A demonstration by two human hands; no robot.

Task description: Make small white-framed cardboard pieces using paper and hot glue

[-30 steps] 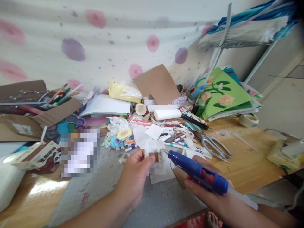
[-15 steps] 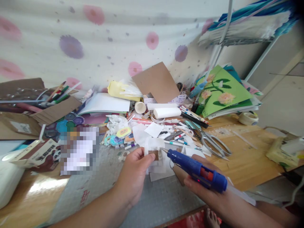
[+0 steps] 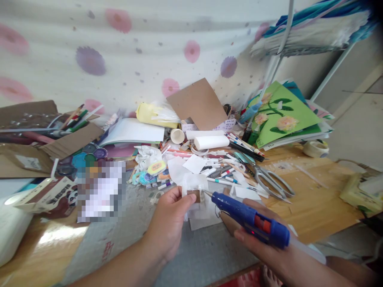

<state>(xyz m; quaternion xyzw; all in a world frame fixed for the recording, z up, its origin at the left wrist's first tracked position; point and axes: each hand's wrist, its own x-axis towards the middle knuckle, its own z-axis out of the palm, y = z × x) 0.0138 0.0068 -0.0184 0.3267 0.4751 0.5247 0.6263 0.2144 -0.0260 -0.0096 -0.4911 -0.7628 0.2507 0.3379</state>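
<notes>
The right hand (image 3: 266, 251) grips a blue tapered plastic glue gun (image 3: 245, 217), its long axis slanting toward the left hand (image 3: 167, 219), nozzle near that hand's pinched small white, brown-centred piece (image 3: 195, 181).

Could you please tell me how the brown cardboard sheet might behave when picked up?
The brown cardboard sheet is probably fairly stiff, since it looks flat despite leaning at a slant. It seems thin, so it's likely light for its size, and that slant may let it slide.

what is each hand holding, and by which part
Left hand: a small white piece with a brown patch, pinched at its left side. Right hand: a blue hot-glue gun, gripped below its body.
</notes>
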